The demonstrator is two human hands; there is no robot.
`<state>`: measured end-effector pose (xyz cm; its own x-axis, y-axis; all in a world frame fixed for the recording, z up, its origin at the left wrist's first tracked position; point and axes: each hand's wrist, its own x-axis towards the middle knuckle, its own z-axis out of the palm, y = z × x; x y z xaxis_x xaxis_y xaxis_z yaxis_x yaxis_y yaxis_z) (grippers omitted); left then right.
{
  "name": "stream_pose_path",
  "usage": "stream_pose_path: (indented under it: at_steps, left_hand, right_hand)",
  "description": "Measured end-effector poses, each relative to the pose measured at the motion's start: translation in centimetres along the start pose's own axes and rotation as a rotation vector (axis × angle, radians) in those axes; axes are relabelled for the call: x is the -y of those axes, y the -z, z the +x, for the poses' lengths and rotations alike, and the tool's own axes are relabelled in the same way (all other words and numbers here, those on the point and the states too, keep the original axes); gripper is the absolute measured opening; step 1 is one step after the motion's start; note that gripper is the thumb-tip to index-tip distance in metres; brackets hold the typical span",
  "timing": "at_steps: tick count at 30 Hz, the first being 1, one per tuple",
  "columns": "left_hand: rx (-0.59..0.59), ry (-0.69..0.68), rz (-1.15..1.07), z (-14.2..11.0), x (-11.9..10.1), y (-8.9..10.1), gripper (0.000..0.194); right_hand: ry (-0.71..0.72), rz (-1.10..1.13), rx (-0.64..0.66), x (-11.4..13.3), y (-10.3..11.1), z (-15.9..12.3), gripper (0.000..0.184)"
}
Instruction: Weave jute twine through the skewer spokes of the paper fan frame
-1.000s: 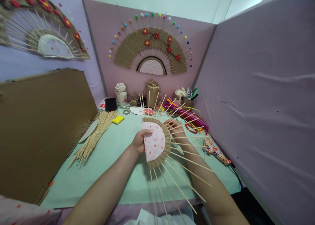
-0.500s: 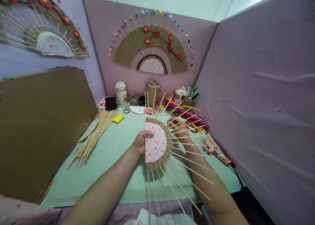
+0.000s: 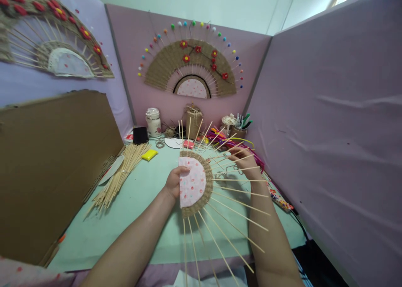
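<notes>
My left hand (image 3: 174,181) grips the straight edge of a half-round fan frame (image 3: 192,183), its thumb on the pink floral cloth. A band of woven twine (image 3: 207,186) runs round the curved side, and thin bamboo sticks (image 3: 241,180) fan out from it, mostly to the right. Behind the upper right sticks is my right hand (image 3: 243,158), its fingers pinched together near the stick ends. It seems to hold thin twine, though the strand is hard to see. Loose loops of twine (image 3: 222,177) lie below and left of that hand.
A bundle of bamboo sticks (image 3: 117,180) and a yellow packet (image 3: 150,154) lie left on the table. Colourful pipe cleaners (image 3: 220,137) and a floral-patterned tool (image 3: 282,201) are to the right. A white jar (image 3: 153,122) stands behind; a finished fan (image 3: 163,65) hangs on the back panel.
My right hand has moved right, away from the woven band towards the stick ends. The fan frame, still in my left hand, sits slightly further left in view.
</notes>
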<state>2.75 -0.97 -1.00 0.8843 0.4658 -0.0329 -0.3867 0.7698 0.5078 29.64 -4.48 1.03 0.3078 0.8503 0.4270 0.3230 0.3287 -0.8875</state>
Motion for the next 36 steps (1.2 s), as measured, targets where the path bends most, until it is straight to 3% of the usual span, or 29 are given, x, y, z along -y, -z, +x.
stream_pose_path:
  at_steps: [5, 14, 19, 23, 27, 31, 36]
  left_hand:
    - [0.012, 0.012, -0.041, 0.1, 0.1, 0.3, 0.033]
    - [0.043, 0.081, -0.072, 0.3, 0.6, 0.6, 0.035]
    - [0.018, 0.053, -0.074, 0.2, 0.4, 0.5, 0.034]
    - [-0.014, 0.052, -0.062, 0.0, 0.1, 0.4, 0.034]
    - [-0.042, 0.032, -0.049, -0.2, -0.3, 0.4, 0.035]
    - [-0.022, 0.020, -0.038, -0.3, -0.5, 0.3, 0.034]
    - [-0.015, -0.013, -0.022, -0.4, -0.5, 0.2, 0.034]
  right_hand:
    - [0.212, -0.093, -0.183, -0.7, 1.0, 0.4, 0.022]
    - [0.345, -0.097, -0.363, 1.5, 0.6, 1.4, 0.018]
    - [0.348, -0.088, -0.278, 4.0, 0.9, 2.3, 0.015]
    - [0.397, -0.100, -0.120, 5.8, 1.6, 3.3, 0.011]
    - [0.339, -0.068, -0.015, 6.5, 1.5, 4.9, 0.010]
    - [0.176, 0.016, 0.019, 4.7, -0.7, 7.0, 0.018]
    - [0.066, 0.056, 0.041, 1.3, -6.5, 8.2, 0.024]
